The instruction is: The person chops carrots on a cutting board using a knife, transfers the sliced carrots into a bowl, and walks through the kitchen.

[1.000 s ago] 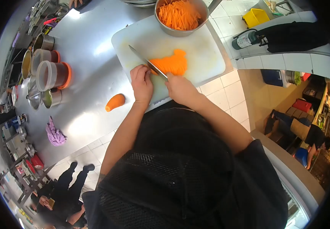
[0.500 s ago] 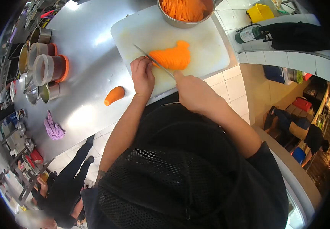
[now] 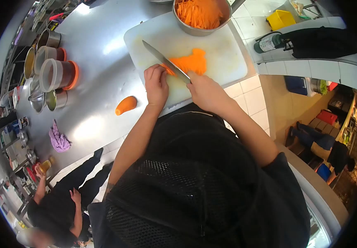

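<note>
My right hand is wrapped round the handle of a kitchen knife, its blade slanting over orange carrot slices. The slices lie overlapped on a white cutting board. With fingers curled, my left hand presses at the left end of the carrot, close beside the blade. What sits under those fingertips is partly hidden. A metal bowl of shredded carrot stands at the board's far edge. Left of my left forearm, an uncut carrot piece rests on the steel table.
Tubs with orange lids and metal pots stand at the table's left. A purple cloth lies near its front edge. One person stands at lower left, another farther right. A yellow bin is at upper right.
The knife blade has tipped flatter, with more of its side showing, and covers part of the slices. The co-worker at lower left has shifted and now holds up a yellowish container.
</note>
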{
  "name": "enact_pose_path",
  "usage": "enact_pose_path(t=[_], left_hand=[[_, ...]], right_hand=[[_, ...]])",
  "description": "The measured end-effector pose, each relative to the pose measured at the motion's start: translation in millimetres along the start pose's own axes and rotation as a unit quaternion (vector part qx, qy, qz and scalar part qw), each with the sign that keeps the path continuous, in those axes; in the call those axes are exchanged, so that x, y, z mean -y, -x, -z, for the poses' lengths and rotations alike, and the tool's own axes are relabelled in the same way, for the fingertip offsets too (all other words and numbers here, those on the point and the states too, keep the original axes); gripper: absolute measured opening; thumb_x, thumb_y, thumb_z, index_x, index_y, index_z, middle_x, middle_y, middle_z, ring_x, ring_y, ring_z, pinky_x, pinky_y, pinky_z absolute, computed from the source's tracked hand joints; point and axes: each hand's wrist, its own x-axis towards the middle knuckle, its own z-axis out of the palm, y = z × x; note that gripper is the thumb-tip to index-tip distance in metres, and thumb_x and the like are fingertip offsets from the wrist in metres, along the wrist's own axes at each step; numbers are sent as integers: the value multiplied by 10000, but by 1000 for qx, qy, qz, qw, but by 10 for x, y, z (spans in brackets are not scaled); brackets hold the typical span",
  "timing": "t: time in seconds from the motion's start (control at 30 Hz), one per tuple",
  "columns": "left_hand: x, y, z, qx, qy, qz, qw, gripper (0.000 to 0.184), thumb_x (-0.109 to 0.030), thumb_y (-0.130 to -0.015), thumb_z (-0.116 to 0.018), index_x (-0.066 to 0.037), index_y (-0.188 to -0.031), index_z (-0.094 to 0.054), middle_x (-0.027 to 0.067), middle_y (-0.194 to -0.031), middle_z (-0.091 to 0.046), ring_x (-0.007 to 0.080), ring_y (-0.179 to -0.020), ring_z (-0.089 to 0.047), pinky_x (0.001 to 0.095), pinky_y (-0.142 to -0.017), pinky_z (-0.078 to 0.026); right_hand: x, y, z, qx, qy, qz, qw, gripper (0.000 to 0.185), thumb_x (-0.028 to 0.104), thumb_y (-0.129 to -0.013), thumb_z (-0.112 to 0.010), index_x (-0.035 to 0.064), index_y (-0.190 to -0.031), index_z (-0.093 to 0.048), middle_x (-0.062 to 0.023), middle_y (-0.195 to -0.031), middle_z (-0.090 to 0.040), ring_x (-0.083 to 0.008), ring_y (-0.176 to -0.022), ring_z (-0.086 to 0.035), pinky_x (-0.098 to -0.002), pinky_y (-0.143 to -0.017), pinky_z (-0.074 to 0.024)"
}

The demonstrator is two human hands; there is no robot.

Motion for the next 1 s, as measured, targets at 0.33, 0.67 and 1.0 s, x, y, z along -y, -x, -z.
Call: enact_pose_path(t=[0.33,0.67,1.0], left_hand=[[14,26,0,7,4,7,1000,121,47,-883,-667,-27,-978,-659,127,-1095,-663,354,-1065,-585,425,-932,-489],[36,36,20,11,-4,11,1000,122,44,-874,-670,-22,-975,-653,136,-1094,-662,362,-1075,-586,435,-943,-488],[2,-17,37,36,20,-3,999,137,16,-923,-647,-1,-1060,-648,160,-1172,-635,375,-1125,-565,448,-986,-470]], right_hand=[[35,71,62,57,2,-21,998,130,69,-939,-569,-45,-1000,-568,-302,-830,-676,-492,-842,-674,-581,-768,-515],[-235,-339,-646,-29,-9,4,1000,148,96,-926,-599,-44,-973,-592,-313,-829,-670,-496,-856,-673,-586,-780,-518],[-238,117,330,-151,107,-29,982,240,231,-981,-646,119,-1193,-649,-191,-935,-723,-418,-859,-697,-535,-753,-542]])
